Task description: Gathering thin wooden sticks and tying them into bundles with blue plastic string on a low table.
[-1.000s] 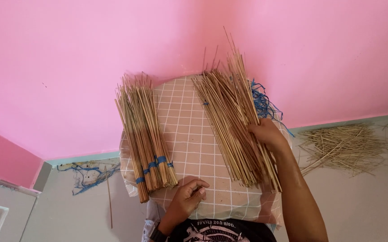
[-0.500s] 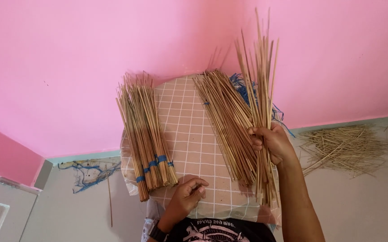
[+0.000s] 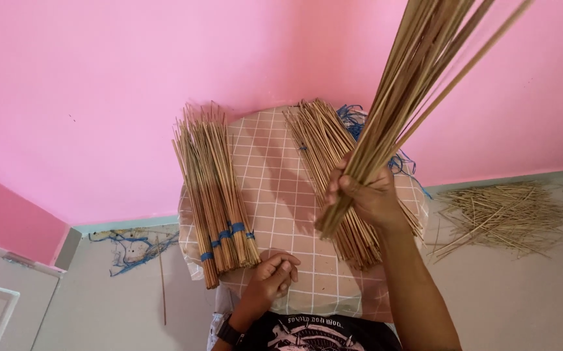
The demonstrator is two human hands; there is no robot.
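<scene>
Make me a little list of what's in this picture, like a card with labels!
Right hand: grips a handful of thin sticks, lifted up
Left hand: rests on checked cloth, fingers curled
Tied bundles: on cloth's left side, blue bands
Loose sticks: on cloth's right side
Blue string: behind loose sticks
Floor pile: scattered sticks
Wall: pink

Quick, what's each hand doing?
Left hand: curled, resting on the cloth, holding nothing seen.
Right hand: closed around sticks.

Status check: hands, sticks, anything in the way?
Right hand shut on raised stick handful. Left hand curled on checked cloth, holding nothing visible. Tied bundle and loose pile lie apart.
</scene>
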